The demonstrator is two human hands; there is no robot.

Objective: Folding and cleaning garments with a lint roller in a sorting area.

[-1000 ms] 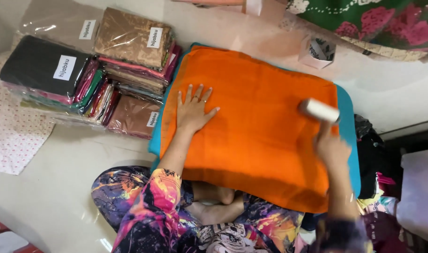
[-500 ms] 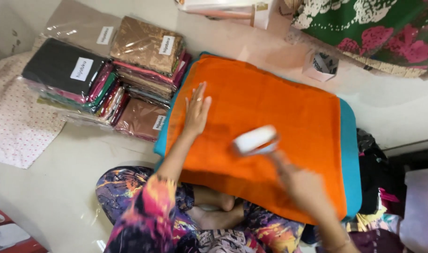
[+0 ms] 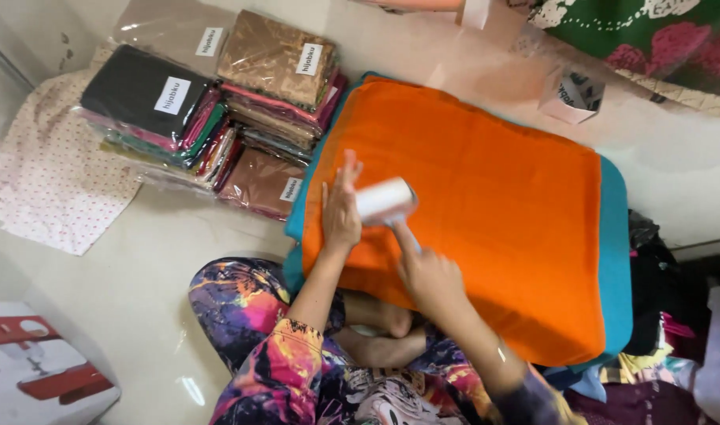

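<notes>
Head view: right hand [image 3: 427, 271] grips the handle of a white lint roller [image 3: 385, 201], whose drum rests on the orange cloth [image 3: 486, 197] at frame centre. Left hand [image 3: 340, 212] lies flat, fingers extended, on the cloth's left edge, just beside the roller. Orange cloth sits on a teal cloth [image 3: 616, 260]. Clear-bagged folded fabrics [image 3: 210, 118] are stacked upper left; a small open cardboard box [image 3: 571, 94] stands upper right, contents unclear.
</notes>
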